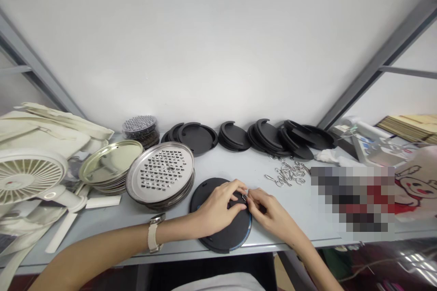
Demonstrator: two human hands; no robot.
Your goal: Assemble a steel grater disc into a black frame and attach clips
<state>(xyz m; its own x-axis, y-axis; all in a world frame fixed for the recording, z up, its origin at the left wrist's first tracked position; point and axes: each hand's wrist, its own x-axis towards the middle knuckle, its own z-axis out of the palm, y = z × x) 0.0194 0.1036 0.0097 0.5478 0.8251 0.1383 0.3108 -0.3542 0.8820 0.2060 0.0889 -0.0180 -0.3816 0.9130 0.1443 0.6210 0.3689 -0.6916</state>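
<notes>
A round black disc [225, 234] lies flat near the table's front edge. Over its upper right part is my left hand [220, 207], thumb and fingers curled around a small metal clip [244, 197] at the disc's rim. My right hand [268, 213] pinches at the same clip from the right, its fingertips close to those of my left hand. Up and to the right of the hands is a loose heap of metal clips [290, 173]. Left of the disc stands a stack of round metal grater plates [160, 173].
Further left are shiny round plates [111, 163], a white fan [30, 175] and pale straps. Black round holders [234, 135] line the wall, beside a stack of spiky discs [139, 125]. A printed bag [416, 186] and yellowish boards [413, 127] are at the right.
</notes>
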